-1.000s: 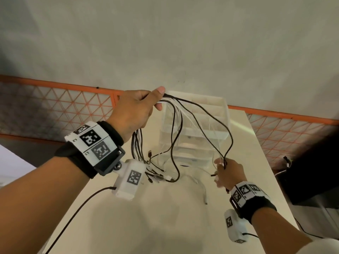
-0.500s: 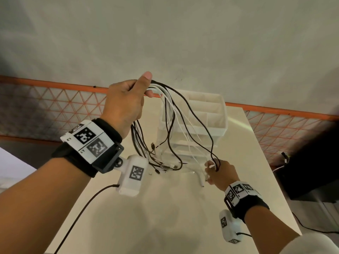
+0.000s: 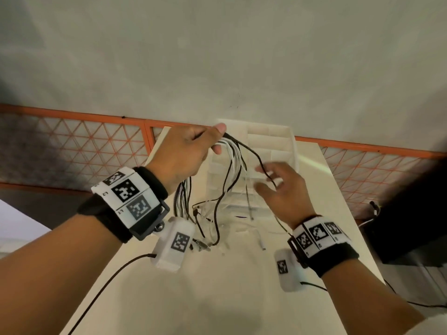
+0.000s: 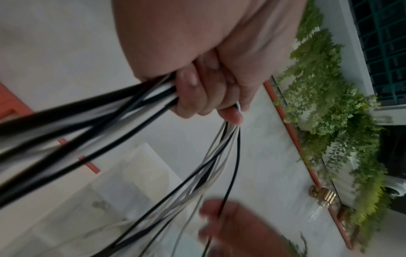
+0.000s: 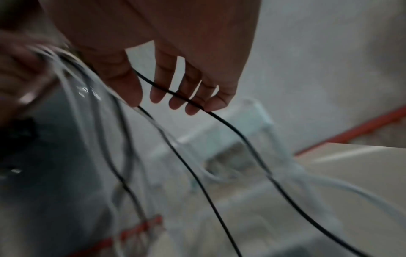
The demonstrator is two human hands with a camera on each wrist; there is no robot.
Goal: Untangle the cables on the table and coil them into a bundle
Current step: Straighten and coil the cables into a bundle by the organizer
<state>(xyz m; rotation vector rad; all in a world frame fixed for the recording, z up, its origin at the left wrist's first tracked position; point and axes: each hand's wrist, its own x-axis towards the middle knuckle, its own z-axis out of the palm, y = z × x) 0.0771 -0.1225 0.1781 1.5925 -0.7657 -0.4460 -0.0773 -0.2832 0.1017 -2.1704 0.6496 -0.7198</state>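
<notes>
My left hand is raised above the table and grips the top of a bundle of black and white cables. Their loops hang down, and the plug ends trail on the table. The left wrist view shows the fingers curled tightly round the cables. To the right and slightly lower is my right hand, its fingers spread. One black cable runs across its fingertips without being clasped, as the black cable shows in the right wrist view.
A white drawer organizer stands at the table's far end, right behind the hanging loops. An orange mesh fence runs beyond the table. A dark object sits off the right edge. The wrist camera cord trails over the near left table.
My right hand has let go of the bottom of the loop near the table and risen toward my left hand, fingers now spread. My left hand keeps its grip on the bundle.
</notes>
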